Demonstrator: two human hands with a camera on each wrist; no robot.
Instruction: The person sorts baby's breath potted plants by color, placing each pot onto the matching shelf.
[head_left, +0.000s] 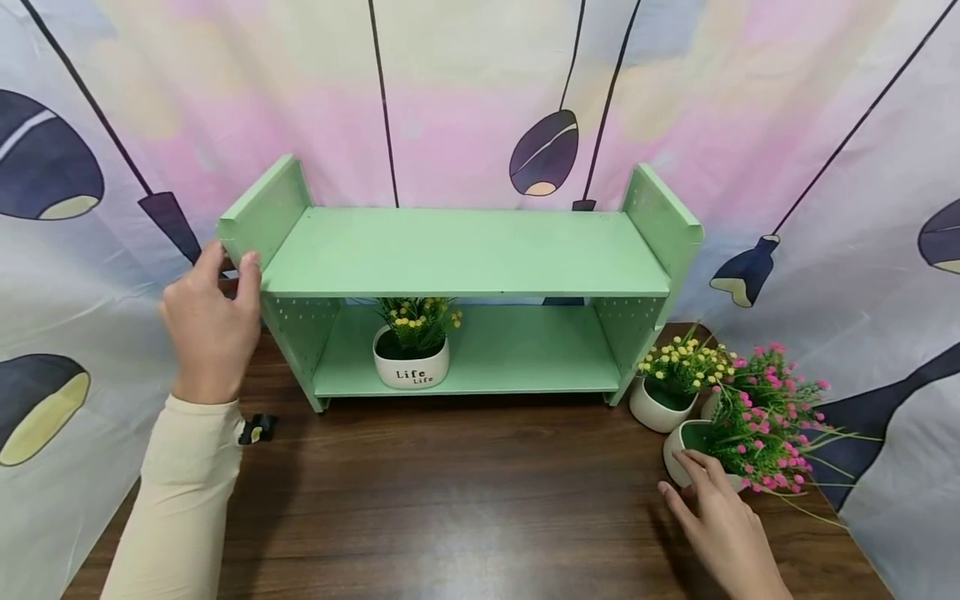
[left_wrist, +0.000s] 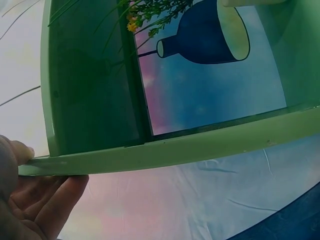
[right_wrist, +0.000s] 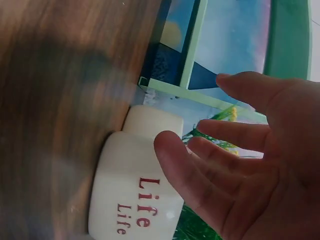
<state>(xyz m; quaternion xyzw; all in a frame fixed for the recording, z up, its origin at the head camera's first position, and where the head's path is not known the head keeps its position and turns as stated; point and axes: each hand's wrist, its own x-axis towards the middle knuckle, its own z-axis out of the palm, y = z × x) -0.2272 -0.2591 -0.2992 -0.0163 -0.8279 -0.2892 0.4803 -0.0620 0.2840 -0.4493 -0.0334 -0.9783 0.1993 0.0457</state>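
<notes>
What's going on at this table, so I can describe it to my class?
A person's left hand grips the left side panel of a green shelf unit standing on a wooden table. Their right hand is right by a pink-flowered pot; contact is unclear. One yellow-flowered pot sits on the lower shelf, and another stands on the table beside the unit's right end.
</notes>
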